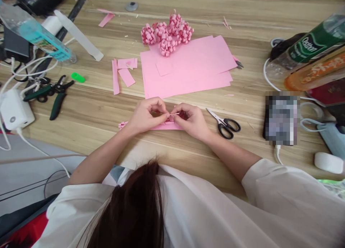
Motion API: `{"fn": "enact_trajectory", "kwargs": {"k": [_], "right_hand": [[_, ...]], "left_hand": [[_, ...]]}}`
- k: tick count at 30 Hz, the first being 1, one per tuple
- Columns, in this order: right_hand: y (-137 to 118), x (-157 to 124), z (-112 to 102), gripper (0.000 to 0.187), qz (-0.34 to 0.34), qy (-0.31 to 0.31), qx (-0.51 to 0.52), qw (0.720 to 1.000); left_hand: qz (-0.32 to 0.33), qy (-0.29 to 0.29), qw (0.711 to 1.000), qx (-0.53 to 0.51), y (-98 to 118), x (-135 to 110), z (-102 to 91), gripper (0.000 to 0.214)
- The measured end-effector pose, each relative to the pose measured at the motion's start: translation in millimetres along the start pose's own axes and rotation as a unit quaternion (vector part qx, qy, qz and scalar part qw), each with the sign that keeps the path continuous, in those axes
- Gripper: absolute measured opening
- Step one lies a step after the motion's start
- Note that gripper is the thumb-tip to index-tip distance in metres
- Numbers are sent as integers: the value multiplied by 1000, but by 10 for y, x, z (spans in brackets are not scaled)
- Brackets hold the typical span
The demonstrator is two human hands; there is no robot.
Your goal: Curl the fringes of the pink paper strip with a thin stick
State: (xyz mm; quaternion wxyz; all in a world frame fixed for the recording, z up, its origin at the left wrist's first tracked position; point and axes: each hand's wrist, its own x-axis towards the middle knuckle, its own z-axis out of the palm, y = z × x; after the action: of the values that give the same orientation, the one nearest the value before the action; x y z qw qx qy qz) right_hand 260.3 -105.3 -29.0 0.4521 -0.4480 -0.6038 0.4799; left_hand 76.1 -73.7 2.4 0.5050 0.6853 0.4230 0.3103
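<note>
My left hand (147, 116) and my right hand (190, 120) meet at the near edge of the wooden table (88, 108). Both are pinched on a fringed pink paper strip (165, 126) that lies under them, its curled end (123, 125) sticking out to the left. A thin stick (174, 113) shows between the fingertips; the strip seems wound on it. Black-handled scissors (225, 125) lie just right of my right hand. Pink paper sheets (188, 68) lie beyond the hands, with several curled pink paper flowers (167, 34) at their far edge.
Cut pink strips (122, 74) lie left of the sheets. Green-handled pliers (54, 93), a green cap (78, 77), a white charger (14, 111) with cables and a clear bottle (35, 34) crowd the left. A phone (281, 117), bottles (307, 48) and cables sit right.
</note>
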Motion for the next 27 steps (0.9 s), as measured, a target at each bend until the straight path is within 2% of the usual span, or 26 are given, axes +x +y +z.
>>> {"fn": "enact_trajectory", "kwargs": {"k": [6,16,21,27], "right_hand": [[6,-2,-4,9,-10,7,-25,1000],[70,3,-12,12,-86,14,-47,995],[69,2,-16,9,-78,6,-46,996],[85,-2,-18,8,-72,8,-45,996]], "left_hand": [[32,19,998,45,-52,7,-13,23],[33,9,998,43,-28,4,-7,26],[27,-18,997,68,-13,-7,-30,19],[17,8,998,61,-17,2,-30,19]]}}
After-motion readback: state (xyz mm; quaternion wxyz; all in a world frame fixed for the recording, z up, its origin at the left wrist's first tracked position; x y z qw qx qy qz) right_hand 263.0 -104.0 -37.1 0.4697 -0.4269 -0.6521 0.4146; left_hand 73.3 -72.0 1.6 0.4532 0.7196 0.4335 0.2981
